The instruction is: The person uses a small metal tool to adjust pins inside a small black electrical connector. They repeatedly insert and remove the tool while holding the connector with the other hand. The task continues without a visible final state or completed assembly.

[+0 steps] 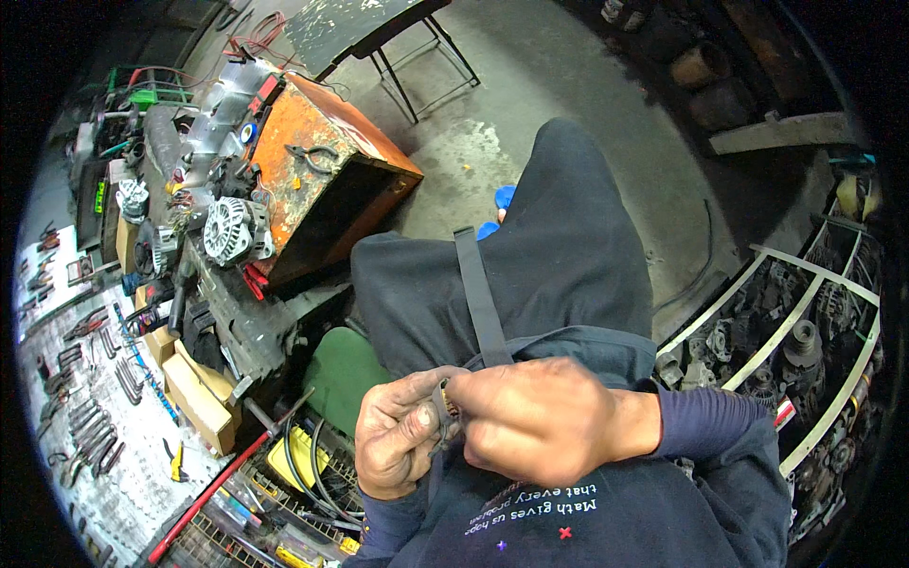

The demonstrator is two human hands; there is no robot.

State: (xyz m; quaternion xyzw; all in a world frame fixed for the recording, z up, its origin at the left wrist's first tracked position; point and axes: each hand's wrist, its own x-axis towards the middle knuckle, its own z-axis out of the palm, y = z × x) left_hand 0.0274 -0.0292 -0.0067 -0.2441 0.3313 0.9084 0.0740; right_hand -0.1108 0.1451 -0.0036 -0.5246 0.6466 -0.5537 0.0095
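In front of my torso, my left hand grips a small grey ring-like part between thumb and fingers. A toothed, brass-coloured inner edge shows on its right side. My right hand is closed against that edge, slightly smeared by motion, with its knuckles up. Its fingertips are hidden behind the hand, so what they pinch cannot be made out. A dark strap hangs across my lap just beyond the hands.
Left of my legs stands a worn orange metal box with pliers on top. A silver alternator sits beside it. Hand tools cover a white bench at far left. On the right, a metal-framed rack holds greasy parts.
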